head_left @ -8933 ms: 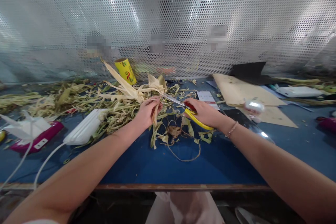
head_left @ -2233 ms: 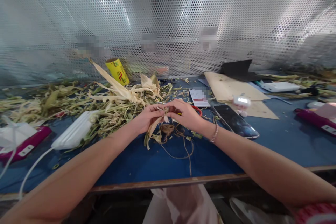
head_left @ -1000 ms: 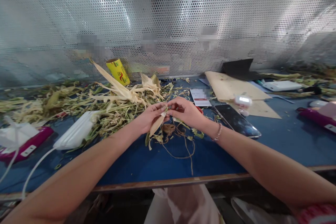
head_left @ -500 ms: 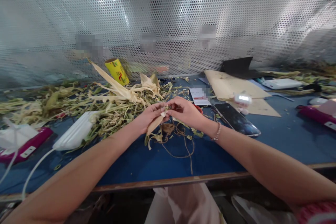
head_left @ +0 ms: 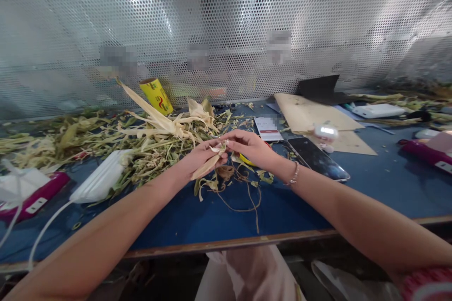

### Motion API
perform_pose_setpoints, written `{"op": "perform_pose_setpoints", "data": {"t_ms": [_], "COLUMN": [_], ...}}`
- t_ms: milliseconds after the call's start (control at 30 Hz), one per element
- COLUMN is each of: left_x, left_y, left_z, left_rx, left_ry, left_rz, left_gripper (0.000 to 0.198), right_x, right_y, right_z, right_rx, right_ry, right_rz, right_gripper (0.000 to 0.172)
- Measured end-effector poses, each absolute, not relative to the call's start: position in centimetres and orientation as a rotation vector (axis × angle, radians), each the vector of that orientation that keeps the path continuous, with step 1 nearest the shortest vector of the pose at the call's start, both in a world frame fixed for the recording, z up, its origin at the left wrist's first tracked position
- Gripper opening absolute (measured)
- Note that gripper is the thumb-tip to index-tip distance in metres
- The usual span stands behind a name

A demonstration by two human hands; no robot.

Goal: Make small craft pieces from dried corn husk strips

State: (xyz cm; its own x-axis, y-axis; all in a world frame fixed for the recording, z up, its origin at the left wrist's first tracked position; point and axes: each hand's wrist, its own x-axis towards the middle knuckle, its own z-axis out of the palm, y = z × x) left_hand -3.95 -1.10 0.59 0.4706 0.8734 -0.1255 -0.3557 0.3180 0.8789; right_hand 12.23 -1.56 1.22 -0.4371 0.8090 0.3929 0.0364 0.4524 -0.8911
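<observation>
The left hand (head_left: 201, 157) and the right hand (head_left: 249, 146) meet fingertip to fingertip just left of the phone (head_left: 316, 153), which lies dark and face up on the blue table (head_left: 212, 221). Between them is a pale husk strip (head_left: 206, 165). The left thumb and fingers are pressed together around its middle, and its lower end slants down past the left palm. The right fingers pinch its upper end, with the wrist turned toward the phone and a bracelet (head_left: 294, 176) on it.

A bit of yellow handle (head_left: 245, 160) shows under the right hand, on the side away from the phone; what it belongs to cannot be told. Brown string (head_left: 243, 197) curls on the table below both hands.

Further left of the phone lies a heap of husks (head_left: 151, 136), with a yellow roll (head_left: 156, 95) leaning behind it and a white packet (head_left: 102, 176) at its near edge. Just behind the phone are a small card (head_left: 267, 128), a white gadget (head_left: 325, 131) and a sheet of cardboard (head_left: 310, 115). A perforated metal screen (head_left: 226, 23) stands behind them all.
</observation>
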Motion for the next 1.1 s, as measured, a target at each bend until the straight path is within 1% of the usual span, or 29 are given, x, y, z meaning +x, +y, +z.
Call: {"op": "perform_pose_setpoints", "data": {"t_ms": [167, 400, 500, 633, 800, 1100], "left_x": [-4.2, -4.4, -4.4, -4.4, -4.4, -4.1], "left_y": [-0.9, -1.3, -1.2, -0.8, -0.8, -1.3], "left_z": [0.3, 0.9, 0.6, -0.4, -0.4, 0.1], "left_rx": [0.916, 0.930, 1.067, 1.435, 1.683, 1.664], "left_ry": [0.709, 0.690, 0.707, 0.854, 0.973, 0.902], "left_rz": [0.890, 0.871, 0.918, 1.034, 1.014, 0.893], "left_gripper": [0.012, 0.013, 0.021, 0.033, 0.026, 0.026], "right_x": [12.1, 12.2, 12.2, 12.2, 12.2, 12.6], "right_y": [-1.5, -1.4, -1.3, -1.2, -1.1, -1.0], "right_z": [1.1, 1.2, 1.2, 1.1, 1.0, 1.1], "right_rx": [-0.728, -0.791, -0.830, -0.866, -0.867, -0.806], "right_ry": [-1.785, -1.694, -1.625, -1.619, -1.670, -1.841], "right_rz": [1.083, 0.961, 0.933, 0.900, 0.892, 0.822], "right_gripper": [0.014, 0.014, 0.013, 0.012, 0.012, 0.013]}}
